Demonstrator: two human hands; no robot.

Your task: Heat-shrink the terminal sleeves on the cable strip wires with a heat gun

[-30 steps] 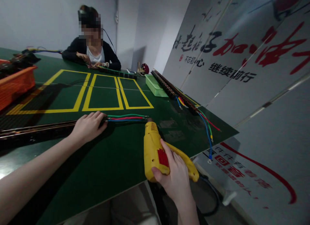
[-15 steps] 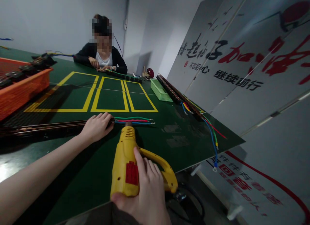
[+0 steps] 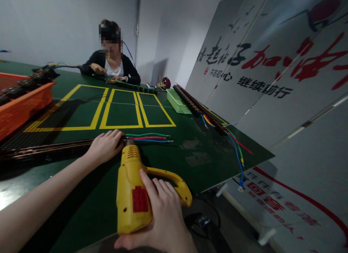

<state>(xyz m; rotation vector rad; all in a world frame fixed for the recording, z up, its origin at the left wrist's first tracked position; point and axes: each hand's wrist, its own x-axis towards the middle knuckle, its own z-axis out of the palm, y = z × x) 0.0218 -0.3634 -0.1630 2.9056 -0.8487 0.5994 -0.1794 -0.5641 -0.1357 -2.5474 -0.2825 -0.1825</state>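
Left hand [image 3: 105,146] clamped over the right end of a long dark strip-shaped assembly with copper-coloured lines [image 3: 54,150]; underside of the grip hidden. Right hand [image 3: 165,211] grasping a yellow plastic heat gun with a red label [image 3: 125,187], fingers along its side, thumb at the rear. Dark metal nozzle [image 3: 130,141] points away from the wearer, just beside the left fingertips at the base of the wires; contact can't be told. Green wire [image 3: 146,134], red wire [image 3: 148,138] and blue wire [image 3: 152,141] run rightward side by side, ends metal-tipped. Assembly lies across the left near part of the dark green tabletop [image 3: 223,162], nearer than three yellow rectangular outlines [image 3: 121,127]. Far left: orange plastic basket [image 3: 29,107], dark parts [image 3: 24,88] on it. Farther right: pale green plastic basket [image 3: 176,102] beside long dark strips [image 3: 189,100]. Co-worker in black sleeves [image 3: 133,75] sits opposite.
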